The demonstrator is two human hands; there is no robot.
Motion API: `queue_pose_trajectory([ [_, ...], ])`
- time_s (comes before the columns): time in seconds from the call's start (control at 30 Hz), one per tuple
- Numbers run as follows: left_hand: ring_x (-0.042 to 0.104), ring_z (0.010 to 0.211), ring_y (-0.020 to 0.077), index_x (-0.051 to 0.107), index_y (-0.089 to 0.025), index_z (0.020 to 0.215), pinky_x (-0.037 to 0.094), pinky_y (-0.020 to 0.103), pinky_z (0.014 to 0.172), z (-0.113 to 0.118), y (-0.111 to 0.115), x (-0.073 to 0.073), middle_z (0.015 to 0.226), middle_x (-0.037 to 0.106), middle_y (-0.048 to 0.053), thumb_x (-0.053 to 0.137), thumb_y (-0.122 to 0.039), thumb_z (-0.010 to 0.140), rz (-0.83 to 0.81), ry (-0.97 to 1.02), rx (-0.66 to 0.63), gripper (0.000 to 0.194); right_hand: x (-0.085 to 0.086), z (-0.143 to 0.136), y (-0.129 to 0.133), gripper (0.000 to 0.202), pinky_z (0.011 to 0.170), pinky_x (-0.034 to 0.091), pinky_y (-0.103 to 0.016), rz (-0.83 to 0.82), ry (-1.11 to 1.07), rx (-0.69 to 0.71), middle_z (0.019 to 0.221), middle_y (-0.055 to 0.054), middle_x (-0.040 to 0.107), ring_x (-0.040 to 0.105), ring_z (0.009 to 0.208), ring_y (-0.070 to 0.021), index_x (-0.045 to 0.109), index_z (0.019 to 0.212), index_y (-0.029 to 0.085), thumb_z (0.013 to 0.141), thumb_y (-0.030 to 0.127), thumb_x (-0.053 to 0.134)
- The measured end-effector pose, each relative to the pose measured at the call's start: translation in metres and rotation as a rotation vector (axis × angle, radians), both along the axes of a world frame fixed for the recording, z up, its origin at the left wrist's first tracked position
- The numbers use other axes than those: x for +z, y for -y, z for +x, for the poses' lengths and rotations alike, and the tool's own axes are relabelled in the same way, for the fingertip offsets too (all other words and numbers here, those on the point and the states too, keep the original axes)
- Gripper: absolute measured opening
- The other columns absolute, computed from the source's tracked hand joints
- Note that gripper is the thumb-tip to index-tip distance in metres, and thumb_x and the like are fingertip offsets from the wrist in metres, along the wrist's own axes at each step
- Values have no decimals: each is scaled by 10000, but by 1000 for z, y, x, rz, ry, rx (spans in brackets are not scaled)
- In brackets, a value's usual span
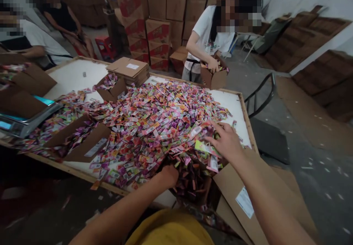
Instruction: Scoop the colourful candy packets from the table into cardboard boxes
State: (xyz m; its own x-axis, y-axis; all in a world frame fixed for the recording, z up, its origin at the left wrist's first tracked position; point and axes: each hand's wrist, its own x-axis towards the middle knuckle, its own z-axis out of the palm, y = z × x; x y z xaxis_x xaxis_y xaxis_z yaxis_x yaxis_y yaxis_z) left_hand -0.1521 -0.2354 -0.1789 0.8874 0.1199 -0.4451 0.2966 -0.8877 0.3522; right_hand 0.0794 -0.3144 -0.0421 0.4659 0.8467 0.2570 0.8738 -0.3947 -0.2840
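A wide heap of small colourful sachets (165, 121) covers much of the table. My right hand (227, 142) is over the near right side of this heap, its fingers spread apart. Close to its fingertips are a green sachet (205, 148) and several pink and white ones, slightly blurred. At the near edge, an open carton (206, 190) contains many sachets. My left hand (168, 177) is at the left side of that carton, its fingers hidden from view, so whether it grips anything does not show.
Another carton (92, 145) of sachets stands left, near a scale (24, 123) bearing a box. Flattened cartons (128, 66) are stacked at the back; a flat cardboard sheet (248, 178) lies right. Across the table a person (205, 35) reaches into a box (216, 77). Others sit left.
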Motion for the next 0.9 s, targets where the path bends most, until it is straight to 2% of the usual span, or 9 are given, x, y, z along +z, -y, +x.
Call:
queue_pose_trajectory([
  [0.1,681,915,324,704,-89,1047,550,412,781,-17,-8,18,1019,704,205,633,-279,801,-3,38,71,318,-32,-49,-19,897,942,396,-625,-210,67,190,1482,-165,374,324,1308,-452,367,1489,307,699,365,787],
  [0.27,670,833,246,728,-130,831,532,361,783,-46,-17,24,894,701,134,519,-222,873,9,87,130,233,-104,-113,-17,340,907,434,-426,-264,-120,404,1124,-94,602,505,1106,-269,684,1076,261,814,77,569],
  [0.33,652,840,260,718,-128,795,524,398,796,-52,-13,19,852,689,131,542,-196,850,56,116,115,197,-95,-97,-8,263,863,453,-347,-80,-274,409,987,-66,611,550,990,-215,710,932,234,815,71,542],
  [0.47,595,1023,283,711,-153,785,481,446,909,-58,-3,14,943,688,136,538,-119,823,0,354,146,180,-33,-21,2,218,825,487,-341,181,-343,220,1017,-62,613,594,936,-217,701,1017,240,814,264,622],
  [0.57,590,1068,214,707,-205,862,473,375,934,-66,-5,10,1066,697,92,451,-64,813,-270,697,369,296,-17,16,6,779,957,441,-484,100,-118,-24,1335,-184,499,511,1191,-348,471,1398,184,733,495,731],
  [0.63,612,994,189,680,-211,846,477,348,921,-75,-12,0,988,705,73,416,-92,807,-365,839,772,293,-38,10,11,984,985,408,-544,-73,-61,-56,1440,-256,403,427,1292,-412,326,1490,134,706,557,744],
  [0.73,625,901,208,637,-193,825,494,342,857,-86,-23,-30,884,687,62,408,-201,811,-369,676,1412,230,-95,-32,27,681,893,482,-455,-434,-197,47,1251,-218,609,572,1161,-365,503,1368,129,816,501,649],
  [0.8,639,828,220,625,-170,783,509,326,770,-84,-26,-52,804,677,60,425,-286,825,-414,501,1536,235,-129,-60,45,447,817,507,-391,-565,-249,63,1063,-164,702,661,996,-308,592,1275,149,915,399,502],
  [0.9,659,721,222,641,-143,725,511,295,644,-66,-25,-74,672,668,54,475,-415,848,-516,340,1437,341,-159,-70,79,432,789,519,-377,-533,-238,84,1030,-138,725,691,926,-282,635,1241,191,920,294,365],
])
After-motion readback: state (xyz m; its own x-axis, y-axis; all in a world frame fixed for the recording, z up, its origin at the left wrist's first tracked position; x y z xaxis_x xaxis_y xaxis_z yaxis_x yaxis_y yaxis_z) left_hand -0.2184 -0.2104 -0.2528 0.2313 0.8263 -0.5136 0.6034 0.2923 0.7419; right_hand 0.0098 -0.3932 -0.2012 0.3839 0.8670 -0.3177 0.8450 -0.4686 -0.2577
